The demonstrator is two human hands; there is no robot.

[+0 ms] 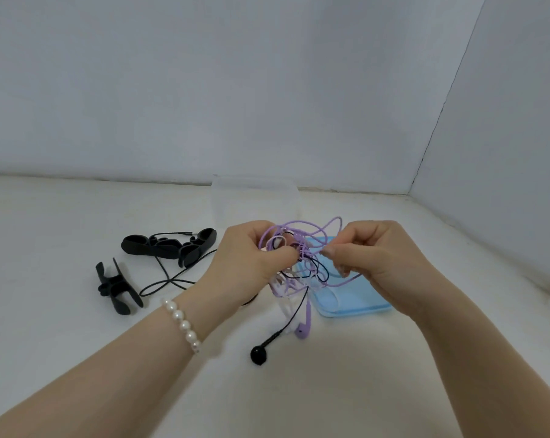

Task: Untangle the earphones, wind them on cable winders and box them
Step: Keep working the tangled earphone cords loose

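- The left hand (245, 257) is held above the white table (61, 343), its fingers curled closed around a knot of tangled earphone cables (299, 263).
- The tangle mixes purple, black and white cords; it hangs in the air between the two hands, above the near left corner of a light blue lid (355, 301) lying flat on the table.
- The right hand (378, 260) is close beside the left, thumb and forefinger pinched shut on a purple cord (330, 224) at the right edge of the knot; the other fingers are loosely bent.
- A purple loop arches up between the two hands.
- A black earbud (258, 355) dangles from the tangle on its cord, low and near the table; whether it touches the surface I cannot tell.
- A purple earbud (302, 330) hangs just beside it, slightly higher.
- A black cord (169, 279) trails from the tangle leftward across the table.
- Two black cable winders lie to the left: the larger winder (169, 246) farther back, on the black cord, and the smaller winder (117, 287) nearer and farther left.
- A clear plastic box (254, 200) stands behind the hands, against the back wall.
- A pearl bracelet (183, 324) circles the left wrist.
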